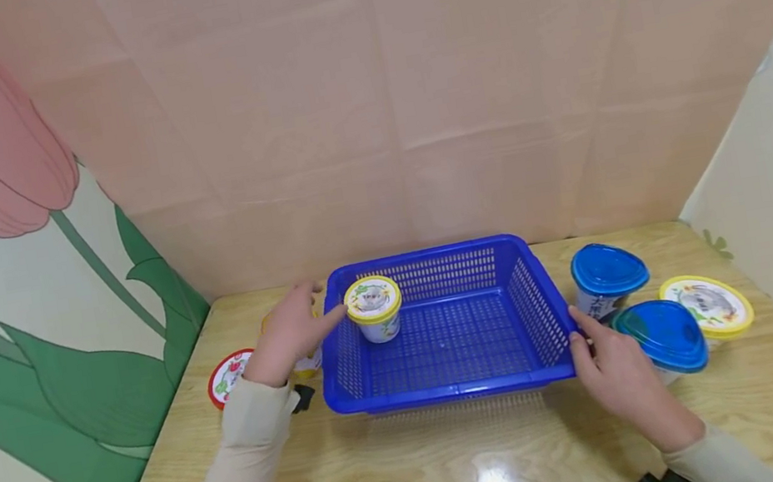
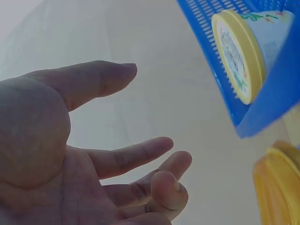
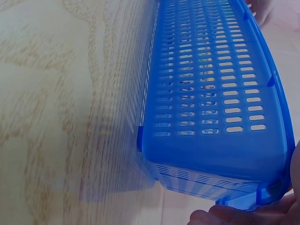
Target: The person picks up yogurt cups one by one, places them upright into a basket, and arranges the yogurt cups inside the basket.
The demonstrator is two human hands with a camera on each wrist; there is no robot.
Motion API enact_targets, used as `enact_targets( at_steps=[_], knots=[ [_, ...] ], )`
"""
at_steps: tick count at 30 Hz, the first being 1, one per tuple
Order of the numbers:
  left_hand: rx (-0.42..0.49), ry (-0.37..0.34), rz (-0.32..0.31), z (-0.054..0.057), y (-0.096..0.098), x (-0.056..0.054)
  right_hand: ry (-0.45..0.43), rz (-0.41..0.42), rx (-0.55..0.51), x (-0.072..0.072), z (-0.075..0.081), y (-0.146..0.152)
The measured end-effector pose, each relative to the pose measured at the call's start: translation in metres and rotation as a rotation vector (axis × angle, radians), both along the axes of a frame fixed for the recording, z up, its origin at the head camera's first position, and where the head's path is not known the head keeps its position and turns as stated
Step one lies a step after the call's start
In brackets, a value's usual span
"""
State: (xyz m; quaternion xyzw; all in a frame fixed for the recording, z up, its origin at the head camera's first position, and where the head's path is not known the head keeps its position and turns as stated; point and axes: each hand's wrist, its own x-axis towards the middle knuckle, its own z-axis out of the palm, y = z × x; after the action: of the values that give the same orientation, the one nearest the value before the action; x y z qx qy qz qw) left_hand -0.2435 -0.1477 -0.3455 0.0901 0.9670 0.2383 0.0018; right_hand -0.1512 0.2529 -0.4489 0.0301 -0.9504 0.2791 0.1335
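A blue plastic basket [image 1: 448, 391] stands on the table, and a tub with a yellow lid [image 1: 373, 298] sits inside at its left end. My left hand [image 1: 290, 332] is held over the basket's left side, thumb reaching toward that tub and fingers spread. In the left wrist view nothing lies between thumb and fingers. Partly hidden behind this hand is another yellow tub [image 1: 309, 363], just outside the basket. My right hand [image 1: 619, 364] grips the basket's right rim near the front corner, fingers under the rim in the right wrist view.
Left of the basket is a tub with a red-rimmed lid [image 1: 229, 375], partly covered by my forearm. To the right stand two blue-lidded tubs [image 1: 607, 269] and a wide yellow-lidded tub [image 1: 708, 304]. A papered wall [image 1: 395, 105] rises behind the table.
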Motion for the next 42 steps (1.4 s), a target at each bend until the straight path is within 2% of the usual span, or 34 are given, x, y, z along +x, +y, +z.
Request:
enact_targets(
  at_steps=[7,11,15,20,26,32,37,42],
  knots=[
    [-0.045,0.081,0.037,-0.004,-0.022,0.034,0.000,0.001,-0.004,0.001,0.000,0.000],
    [-0.075,0.110,0.071,-0.012,-0.038,0.047,0.016,0.008,-0.010,0.001,0.001,0.000],
    [-0.090,0.097,0.154,-0.022,-0.058,0.055,0.032,0.012,-0.020,0.000,0.002,0.000],
    [-0.112,0.048,0.202,-0.032,-0.082,0.060,0.038,0.009,-0.022,-0.001,0.002,0.000],
    [-0.159,0.012,0.207,-0.039,-0.102,0.062,0.036,0.010,-0.031,-0.001,0.002,0.001],
    [-0.175,-0.002,0.220,-0.045,-0.111,0.057,0.044,0.012,-0.040,-0.002,0.003,0.001],
    [-0.164,-0.040,0.257,-0.049,-0.115,0.054,0.049,0.013,-0.041,-0.002,0.002,0.002],
    [-0.164,-0.082,0.278,-0.057,-0.120,0.051,0.050,0.016,-0.036,-0.002,0.000,0.002]
  ],
)
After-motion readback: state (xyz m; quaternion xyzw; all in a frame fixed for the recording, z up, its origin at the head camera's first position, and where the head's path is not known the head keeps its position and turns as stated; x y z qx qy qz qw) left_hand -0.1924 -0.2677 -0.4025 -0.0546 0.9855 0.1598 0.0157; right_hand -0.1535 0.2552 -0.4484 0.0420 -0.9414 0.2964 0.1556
